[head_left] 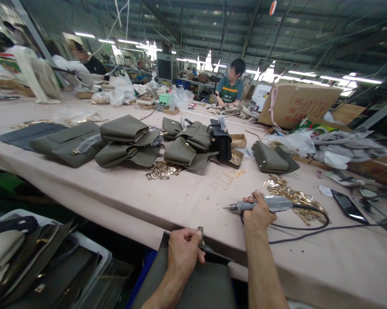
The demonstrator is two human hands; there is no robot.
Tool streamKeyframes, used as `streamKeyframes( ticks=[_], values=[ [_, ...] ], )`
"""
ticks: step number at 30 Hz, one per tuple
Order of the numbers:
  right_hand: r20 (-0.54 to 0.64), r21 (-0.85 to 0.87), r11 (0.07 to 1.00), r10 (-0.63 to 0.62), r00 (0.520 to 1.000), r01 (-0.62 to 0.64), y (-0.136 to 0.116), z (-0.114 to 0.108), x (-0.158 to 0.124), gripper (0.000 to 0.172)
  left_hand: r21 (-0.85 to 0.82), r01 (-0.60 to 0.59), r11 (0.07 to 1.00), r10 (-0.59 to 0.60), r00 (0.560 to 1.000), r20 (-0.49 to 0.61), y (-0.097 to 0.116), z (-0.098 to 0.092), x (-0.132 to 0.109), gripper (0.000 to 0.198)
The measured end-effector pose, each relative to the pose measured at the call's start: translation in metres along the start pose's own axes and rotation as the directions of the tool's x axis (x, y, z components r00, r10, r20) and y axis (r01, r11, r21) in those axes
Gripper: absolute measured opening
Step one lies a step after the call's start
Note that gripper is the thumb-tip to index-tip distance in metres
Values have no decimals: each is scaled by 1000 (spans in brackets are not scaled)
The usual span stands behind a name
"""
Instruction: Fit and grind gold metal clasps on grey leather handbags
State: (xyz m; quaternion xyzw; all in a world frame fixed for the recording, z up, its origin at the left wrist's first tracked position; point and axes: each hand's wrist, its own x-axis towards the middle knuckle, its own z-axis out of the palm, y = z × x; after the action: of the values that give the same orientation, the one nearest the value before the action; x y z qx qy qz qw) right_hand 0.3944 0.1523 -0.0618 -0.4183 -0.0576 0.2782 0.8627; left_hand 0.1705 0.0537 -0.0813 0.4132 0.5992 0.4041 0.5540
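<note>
My left hand [183, 253] is closed on the top edge of a grey leather bag piece [196, 287] at the table's near edge, pinching a small metal fitting [200, 234] there. My right hand [258, 214] lies on the table with its fingers wrapped round a grey electric screwdriver [264, 205], whose tip points left. A black cord [309, 225] runs from the tool to the right. Loose gold metal fittings [293, 197] lie just behind the tool.
Several grey-green bags [125, 141] and one black bag [221, 141] sit mid-table, with gold hardware [163, 170] and small boxes [238, 140]. A phone [348, 206] lies at right. Cardboard boxes [296, 105] stand far right. Two other people work at the back. A bin of leather pieces [35, 262] stands lower left.
</note>
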Motion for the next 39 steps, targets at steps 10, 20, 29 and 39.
streamKeyframes(
  ticks=[10,20,29,39],
  values=[
    [194,12,992,119,974,-123,-27,5,-40,37,-48,-10,999,11,1000,20,5,-2,-5,31],
    [440,-88,996,66,896,-30,-41,19,-128,29,-86,37,996,-37,999,2,7,0,-5,26],
    [438,-94,995,63,897,-25,-33,19,-135,29,-72,35,997,-36,999,-14,6,0,-5,28],
    [441,-110,994,66,895,-19,-32,21,-137,30,-52,47,998,-48,999,-17,8,-1,-5,28]
  ],
)
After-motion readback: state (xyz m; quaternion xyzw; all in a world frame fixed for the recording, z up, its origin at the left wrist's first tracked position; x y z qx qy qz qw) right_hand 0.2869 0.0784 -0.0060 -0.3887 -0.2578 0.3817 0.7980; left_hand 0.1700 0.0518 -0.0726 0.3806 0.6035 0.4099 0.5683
